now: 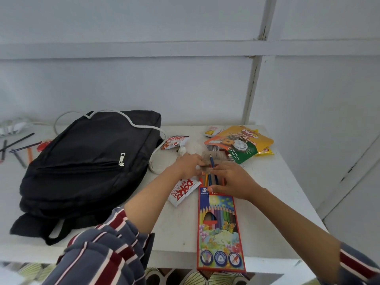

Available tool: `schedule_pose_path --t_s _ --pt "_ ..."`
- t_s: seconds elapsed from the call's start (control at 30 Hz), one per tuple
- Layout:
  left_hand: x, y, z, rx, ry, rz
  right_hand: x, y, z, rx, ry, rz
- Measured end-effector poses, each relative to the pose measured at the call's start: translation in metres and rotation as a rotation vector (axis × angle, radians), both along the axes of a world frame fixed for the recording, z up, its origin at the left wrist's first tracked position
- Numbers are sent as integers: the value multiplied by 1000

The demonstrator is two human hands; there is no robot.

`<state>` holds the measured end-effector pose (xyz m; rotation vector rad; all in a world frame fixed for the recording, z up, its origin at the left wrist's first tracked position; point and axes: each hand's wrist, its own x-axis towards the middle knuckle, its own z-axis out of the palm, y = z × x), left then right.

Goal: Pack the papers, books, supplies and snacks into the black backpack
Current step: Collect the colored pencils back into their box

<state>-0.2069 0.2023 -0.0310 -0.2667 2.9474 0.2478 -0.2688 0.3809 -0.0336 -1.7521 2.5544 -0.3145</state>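
Note:
The black backpack point(86, 167) lies flat and zipped on the left of the white table point(277, 182). A coloured-pencil box point(220, 229) lies lengthwise at the table's front, its far end open with several pencils point(211, 175) sticking out. My right hand point(232, 179) rests on that open end, fingers on the pencils. My left hand point(189, 164) pinches the pencil tips and the box's cardboard flap point(213, 156). A red and white snack packet point(183, 190) lies beside the box, another one point(174, 141) lies by the backpack, and yellow snack bags point(244, 140) lie at the back right.
Loose pens and pencils point(18, 149) lie at the far left of the table behind the backpack. A white cable point(144, 126) runs over the backpack's top. The wall stands right behind the table. The pencil box overhangs the front edge.

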Motion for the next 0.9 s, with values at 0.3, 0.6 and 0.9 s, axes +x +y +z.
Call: schedule_pose_path --t_s 0.3,0.6,0.9 --pt "3 6 5 -52 -29 -31 3 0 0 151 27 20" --pt "0 4 -2 -34 -49 36 12 4 -12 46 50 29" --pt "5 10 0 -40 -18 55 19 9 -11 -88 48 -51"
